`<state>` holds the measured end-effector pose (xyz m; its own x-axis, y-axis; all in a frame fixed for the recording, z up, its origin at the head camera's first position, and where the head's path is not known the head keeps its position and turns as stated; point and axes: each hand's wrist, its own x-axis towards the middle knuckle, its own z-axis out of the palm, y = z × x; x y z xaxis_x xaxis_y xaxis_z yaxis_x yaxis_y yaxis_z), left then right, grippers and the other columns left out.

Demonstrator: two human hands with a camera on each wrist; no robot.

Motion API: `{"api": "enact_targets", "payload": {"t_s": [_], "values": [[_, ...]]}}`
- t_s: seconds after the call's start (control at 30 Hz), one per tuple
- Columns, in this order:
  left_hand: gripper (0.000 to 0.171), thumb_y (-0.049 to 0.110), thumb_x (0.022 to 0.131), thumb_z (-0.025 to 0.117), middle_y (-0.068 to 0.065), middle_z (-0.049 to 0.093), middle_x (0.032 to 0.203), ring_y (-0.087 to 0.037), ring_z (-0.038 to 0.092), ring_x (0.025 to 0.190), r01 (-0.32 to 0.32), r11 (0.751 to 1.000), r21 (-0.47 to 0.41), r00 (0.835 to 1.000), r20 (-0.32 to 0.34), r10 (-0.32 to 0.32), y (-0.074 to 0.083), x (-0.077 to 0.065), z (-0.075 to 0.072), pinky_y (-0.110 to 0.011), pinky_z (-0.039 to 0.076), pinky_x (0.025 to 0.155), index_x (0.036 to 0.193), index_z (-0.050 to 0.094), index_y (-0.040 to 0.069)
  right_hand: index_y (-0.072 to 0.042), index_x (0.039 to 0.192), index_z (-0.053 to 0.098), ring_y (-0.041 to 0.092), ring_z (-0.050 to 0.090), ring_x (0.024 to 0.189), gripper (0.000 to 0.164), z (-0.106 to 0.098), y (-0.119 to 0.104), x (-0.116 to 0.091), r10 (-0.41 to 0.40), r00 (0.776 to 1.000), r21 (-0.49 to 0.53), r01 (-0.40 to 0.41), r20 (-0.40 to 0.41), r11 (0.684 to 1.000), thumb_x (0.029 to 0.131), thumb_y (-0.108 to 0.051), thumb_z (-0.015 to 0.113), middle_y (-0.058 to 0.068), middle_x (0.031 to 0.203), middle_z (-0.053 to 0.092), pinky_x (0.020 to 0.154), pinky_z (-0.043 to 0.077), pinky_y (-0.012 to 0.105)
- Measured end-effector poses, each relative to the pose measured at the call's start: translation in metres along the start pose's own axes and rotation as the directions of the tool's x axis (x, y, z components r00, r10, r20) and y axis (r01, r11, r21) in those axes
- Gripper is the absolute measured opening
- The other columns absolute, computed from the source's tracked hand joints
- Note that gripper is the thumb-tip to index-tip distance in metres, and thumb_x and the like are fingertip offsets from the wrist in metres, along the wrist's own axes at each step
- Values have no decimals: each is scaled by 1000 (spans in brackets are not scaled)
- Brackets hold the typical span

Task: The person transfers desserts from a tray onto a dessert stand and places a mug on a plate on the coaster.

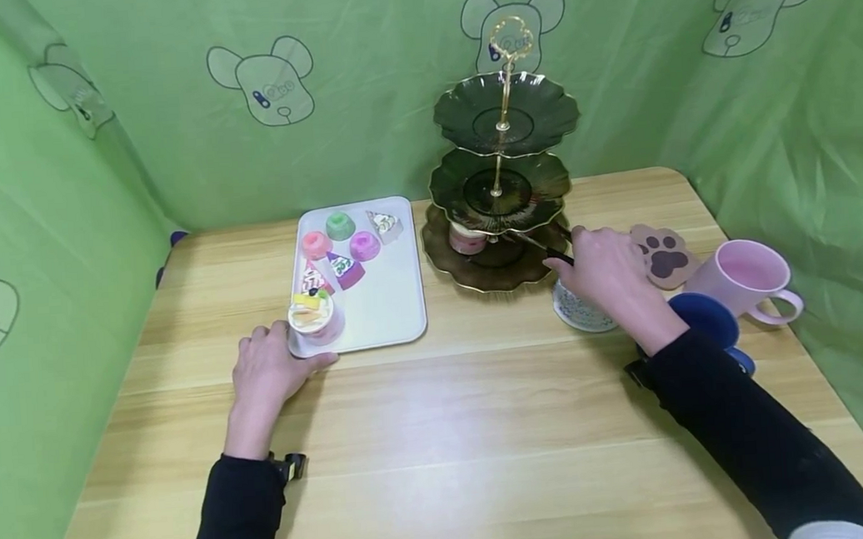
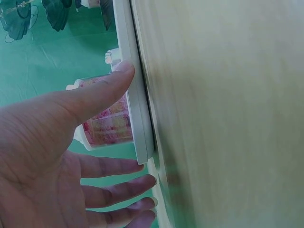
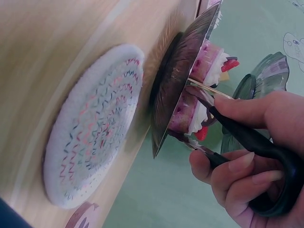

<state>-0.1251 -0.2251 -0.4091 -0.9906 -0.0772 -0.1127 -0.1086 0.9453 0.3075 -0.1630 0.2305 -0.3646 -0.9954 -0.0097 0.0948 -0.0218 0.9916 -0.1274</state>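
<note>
Green cloth (image 1: 394,159) printed with pale bear outlines hangs behind and beside a light wood-grain table (image 1: 428,437). On it, the left hand (image 1: 269,368) is spread at the near left corner of a white rectangular tray (image 1: 389,306), its thumb resting along the near edge and its fingers reaching round the corner. Just beside that thumb stands a clear cup of pink layered cake topped with yellow fruit (image 1: 318,323); farther back on the tray lie three ring-shaped sweets (image 1: 341,225) and three small cake wedges (image 1: 345,269).

The right hand (image 1: 612,269) has its fingers curled round black-handled metal scissor tongs (image 3: 242,137). Their tips lie either side of a pink-and-white cake cup with a red topping (image 3: 183,116) on the bottom tier of a dark scalloped three-tier stand (image 1: 466,117) — whether they squeeze it, I cannot tell. A similar pink-and-white cup (image 1: 467,240) sits to its left on the same tier. Below the right hand lies a round white coaster with coloured zigzag stitching (image 1: 585,313); a brown paw-print coaster (image 1: 664,257) and a pink mug (image 1: 733,282) are farther right.
</note>
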Motion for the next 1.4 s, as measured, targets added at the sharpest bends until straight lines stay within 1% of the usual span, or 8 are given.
{"api": "enact_targets", "payload": {"t_s": [0.33, 0.5, 0.73, 0.93, 1.07, 1.13, 1.23, 1.4], "values": [[96, 67, 62, 72, -21, 48, 105, -38, 40, 94, 5, 1000, 4, 1000, -8, -5, 0, 1, -2, -46, 40, 66, 125, 46, -1, -1, 84, 53, 33, 52, 54, 63, -8, -3, 7, 31, 999, 6, -31, 36, 1000, 81, -65, 51, 19, 68, 53, 39, 36, 38], [94, 66, 62, 72, -20, 48, 102, -39, 41, 93, 2, 1000, 4, 1000, -16, -2, 0, 0, -3, -47, 39, 65, 123, 48, -1, 1, 90, 53, 34, 52, 56, 73, -13, 0, 2, 47, 997, 13, -48, 58, 999, 78, -71, 48, 22, 74, 54, 40, 36, 39], [91, 65, 62, 73, -20, 48, 101, -39, 41, 92, 4, 1000, 13, 1000, 4, -4, 0, -1, -3, -47, 39, 68, 122, 49, 0, -1, 88, 52, 30, 48, 51, 80, -21, 15, -36, -11, 999, 25, 11, 30, 1000, 74, -79, 42, 14, 65, 50, 40, 32, 39], [91, 64, 63, 73, -20, 48, 102, -39, 40, 92, 11, 1000, 11, 1000, 5, -12, -1, -1, -3, -46, 38, 68, 123, 48, 0, -6, 85, 51, 26, 43, 45, 64, -36, 16, -72, -108, 991, 17, 110, -76, 994, 75, -70, 55, 6, 56, 44, 39, 28, 37], [92, 64, 63, 73, -21, 48, 102, -39, 40, 92, 15, 1000, 11, 1000, 5, -16, -1, -2, -3, -46, 38, 68, 123, 48, 0, -8, 89, 55, 18, 41, 42, 56, -40, 5, -90, -157, 986, 69, 161, -60, 985, 76, -62, 62, 3, 56, 47, 37, 28, 31], [91, 63, 63, 73, -21, 48, 102, -39, 40, 92, 13, 1000, 11, 1000, 2, -13, -1, -3, -3, -46, 38, 68, 123, 48, 0, -7, 101, 59, 16, 42, 43, 62, -39, -3, -95, -178, 983, 95, 181, -36, 979, 76, -63, 61, 3, 59, 49, 37, 30, 30], [91, 63, 63, 73, -21, 49, 102, -39, 41, 91, 8, 1000, 11, 1000, -4, -8, -1, -3, -3, -46, 38, 68, 124, 48, -1, -6, 117, 57, 14, 44, 46, 72, -32, -20, -96, -217, 976, 114, 218, -25, 969, 76, -65, 59, 0, 61, 50, 39, 32, 29], [95, 65, 63, 72, -22, 49, 104, -39, 41, 93, 3, 1000, 6, 1000, 1, -3, -1, -2, 0, -47, 39, 69, 126, 47, 0, -6, 121, 55, 12, 48, 52, 75, -11, -49, -92, -312, 948, 150, 317, -55, 936, 77, -67, 56, -2, 68, 55, 43, 37, 29]]}}
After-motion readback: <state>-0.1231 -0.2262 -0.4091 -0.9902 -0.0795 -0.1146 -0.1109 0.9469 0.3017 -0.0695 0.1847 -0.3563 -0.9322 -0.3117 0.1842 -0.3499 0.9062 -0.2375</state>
